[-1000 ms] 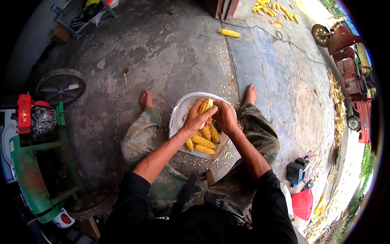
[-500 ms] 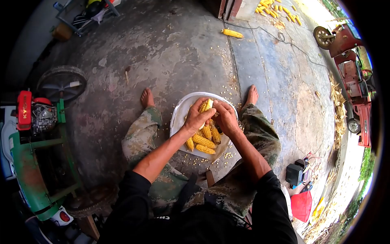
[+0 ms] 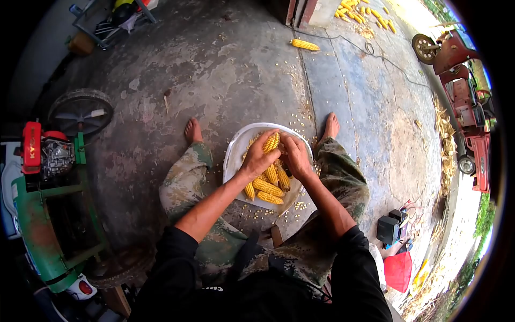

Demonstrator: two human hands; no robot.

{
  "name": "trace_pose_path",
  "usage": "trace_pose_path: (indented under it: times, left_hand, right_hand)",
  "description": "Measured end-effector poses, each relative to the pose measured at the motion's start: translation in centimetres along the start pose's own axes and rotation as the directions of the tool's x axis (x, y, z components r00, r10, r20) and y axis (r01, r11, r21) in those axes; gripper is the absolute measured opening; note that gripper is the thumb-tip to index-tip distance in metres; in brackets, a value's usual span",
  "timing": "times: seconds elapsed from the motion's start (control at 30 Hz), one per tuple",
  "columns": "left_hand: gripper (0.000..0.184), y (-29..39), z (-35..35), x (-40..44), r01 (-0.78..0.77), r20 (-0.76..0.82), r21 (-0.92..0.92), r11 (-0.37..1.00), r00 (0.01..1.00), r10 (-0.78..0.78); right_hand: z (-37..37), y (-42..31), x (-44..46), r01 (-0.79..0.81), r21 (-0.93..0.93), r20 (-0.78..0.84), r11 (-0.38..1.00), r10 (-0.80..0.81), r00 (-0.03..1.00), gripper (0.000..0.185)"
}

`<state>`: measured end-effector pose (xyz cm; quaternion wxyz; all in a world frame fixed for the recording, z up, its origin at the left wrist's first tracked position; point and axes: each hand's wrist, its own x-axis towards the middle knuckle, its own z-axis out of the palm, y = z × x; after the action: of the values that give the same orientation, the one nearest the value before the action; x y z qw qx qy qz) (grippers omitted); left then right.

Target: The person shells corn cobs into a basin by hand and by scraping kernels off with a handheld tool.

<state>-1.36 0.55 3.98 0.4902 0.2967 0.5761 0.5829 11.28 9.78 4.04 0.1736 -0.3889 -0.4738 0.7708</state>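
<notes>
A yellow corn cob [image 3: 271, 141] is held over a white basin [image 3: 232, 156] between my feet. My left hand [image 3: 259, 156] is wrapped round the cob from its left side. Against the cob's right side, my right hand [image 3: 295, 155] has its fingers bent and pressed on it; the fingertips are partly hidden. Below the hands, several more cobs [image 3: 268, 187] lie in the basin. Loose kernels [image 3: 261, 213] are scattered on the floor near the basin's rim.
A green machine [image 3: 40, 231] with a red engine [image 3: 32, 147] stands at the left. One cob [image 3: 304, 44] lies on the floor ahead, more [image 3: 354, 11] beyond it. At the right are a black box [image 3: 387, 229], a red bag [image 3: 398, 271] and a red vehicle [image 3: 476, 155].
My right hand has shifted slightly, with its fingers lower and closer along the cob. My left hand still grips the cob, which has turned a little.
</notes>
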Motion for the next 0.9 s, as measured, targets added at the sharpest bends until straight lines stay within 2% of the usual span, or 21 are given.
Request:
trace_pose_path:
  times: [0.07,0.13,0.2,0.23,0.27,0.3,0.33,0.37,0.4,0.43,0.5,0.53,0.57,0.63,0.77,0.83,0.9]
  left_hand:
    - [0.050,-1.3,-0.5,0.3,-0.279,0.011,0.291,0.915,0.957,0.288]
    - [0.047,-2.5,-0.6,0.6,-0.245,-0.025,0.306,0.920,0.964,0.265]
    - [0.044,-1.0,-0.3,0.5,-0.211,-0.066,0.320,0.924,0.968,0.244]
    - [0.039,-0.3,-0.2,0.3,-0.086,-0.091,0.107,0.991,0.991,0.096]
    - [0.035,0.4,-0.2,0.3,0.045,-0.084,-0.113,0.993,0.995,-0.055]
    - [0.035,0.5,-0.5,0.3,0.042,-0.089,-0.114,0.993,0.995,-0.052]
    - [0.033,0.7,-0.8,0.4,0.161,-0.092,-0.227,0.960,0.978,-0.186]
    - [0.032,0.6,-1.1,0.5,0.272,-0.080,-0.337,0.901,0.945,-0.316]
    - [0.030,0.3,-1.1,0.9,0.209,-0.124,-0.372,0.905,0.954,-0.271]
    - [0.030,0.1,-1.3,1.1,0.207,-0.128,-0.373,0.904,0.954,-0.271]
    - [0.031,0.1,-1.5,1.3,0.167,-0.145,-0.478,0.862,0.953,-0.265]
    - [0.030,0.0,-1.3,1.3,0.201,-0.147,-0.544,0.814,0.933,-0.328]
    - [0.030,-0.1,-1.1,1.3,0.203,-0.146,-0.545,0.813,0.932,-0.331]
    - [0.030,-0.6,-0.7,1.4,0.147,-0.163,-0.489,0.860,0.953,-0.256]
    - [0.032,0.7,0.2,1.0,0.140,-0.181,-0.433,0.891,0.954,-0.238]
    - [0.037,1.3,0.3,0.8,0.143,-0.195,-0.400,0.905,0.952,-0.237]
    - [0.042,1.8,0.6,0.7,0.180,-0.212,-0.426,0.887,0.933,-0.291]
  right_hand:
    - [0.2,-0.3,-0.3,0.044,-0.066,-0.026,0.997,-0.046,0.999,0.046]
    - [0.2,-0.1,-0.3,0.085,-0.133,-0.047,0.988,-0.092,0.995,0.049]
    - [-0.2,0.3,0.1,0.036,-0.018,-0.017,0.999,-0.037,0.999,0.049]
    - [-0.4,0.5,0.2,0.037,-0.020,-0.014,0.999,-0.037,0.999,0.049]
    - [-0.3,0.2,0.1,0.102,-0.167,-0.002,0.981,-0.104,0.995,0.049]
    - [-0.1,-0.1,0.1,0.167,-0.309,0.020,0.936,-0.169,0.985,0.048]
    - [0.2,-0.2,-0.1,0.169,-0.310,0.025,0.936,-0.169,0.985,0.048]
    - [1.2,-1.0,-0.7,0.160,-0.234,-0.034,0.959,-0.172,0.984,0.048]
    - [1.9,-1.4,-1.1,0.154,-0.156,-0.093,0.976,-0.169,0.981,0.049]
    - [2.1,-0.9,-1.0,0.153,-0.157,-0.089,0.976,-0.168,0.982,0.049]
    - [2.7,-0.3,-1.0,0.025,-0.105,-0.103,0.994,-0.036,0.994,0.051]
    - [2.9,0.1,-1.2,-0.011,-0.093,-0.068,0.996,0.005,0.998,0.054]
    - [2.8,0.3,-1.3,0.012,-0.162,0.019,0.987,-0.009,1.000,0.059]
    - [4.5,-1.2,-2.7,0.038,-0.316,0.001,0.948,-0.040,0.999,0.064]
    - [4.3,-0.6,-2.2,0.155,-0.544,0.005,0.825,-0.181,0.983,0.072]
    - [4.1,0.2,-1.8,0.183,-0.555,-0.002,0.812,-0.221,0.975,0.072]
    - [3.9,0.6,-1.7,0.105,-0.504,-0.030,0.857,-0.139,0.990,0.072]
